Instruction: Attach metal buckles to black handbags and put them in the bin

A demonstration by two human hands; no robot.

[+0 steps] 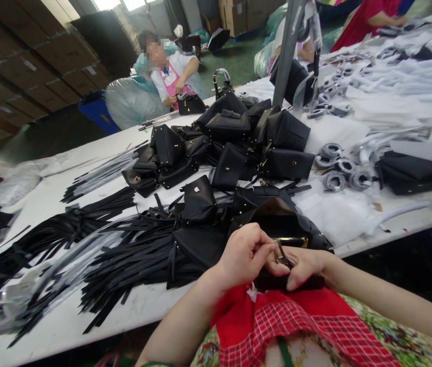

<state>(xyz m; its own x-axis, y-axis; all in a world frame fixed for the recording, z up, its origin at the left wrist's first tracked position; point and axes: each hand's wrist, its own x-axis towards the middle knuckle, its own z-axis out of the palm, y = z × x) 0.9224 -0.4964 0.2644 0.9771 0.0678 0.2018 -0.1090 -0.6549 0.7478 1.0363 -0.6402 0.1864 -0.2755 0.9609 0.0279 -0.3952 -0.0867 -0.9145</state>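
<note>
A black handbag [313,235] lies at the table's near edge against my red apron, its mouth gaping and a gold zipper showing inside. Over its near side, my left hand [247,254] is closed in a pinch at a small gold buckle [279,252] on a short black strap. From the other side, my right hand [304,264] is closed on the bag's near edge, thumb on top, just beside the buckle. The fingers partly hide the strap and the buckle.
Black handbags [229,165] are heaped ahead. Bundled black straps [131,255] spread leftward. Wrapped coils [334,181] and a black bag [418,171] lie to the right. A grey post [288,56] rises beyond the heap. A co-worker [173,76] handles a bag across the table.
</note>
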